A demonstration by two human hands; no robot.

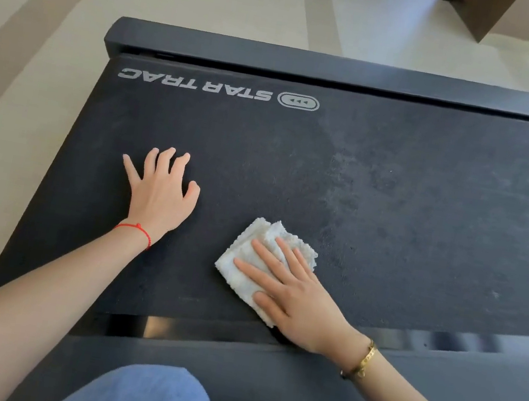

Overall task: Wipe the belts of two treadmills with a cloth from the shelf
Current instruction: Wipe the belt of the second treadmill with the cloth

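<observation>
- right hand (pixel 289 294) is flat, fingers spread, pressing a folded white fluffy cloth (pixel 256 265) onto the belt near its closer edge
- left hand (pixel 161 194) sits bare beside it, fingers splayed and a bit curled
- dusty black treadmill belt (pixel 411 206) says STAR TRAC at the far end, pale floor (pixel 38 43) around it

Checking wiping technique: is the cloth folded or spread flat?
Folded: the cloth shows stacked layered edges beneath the right hand.
</observation>
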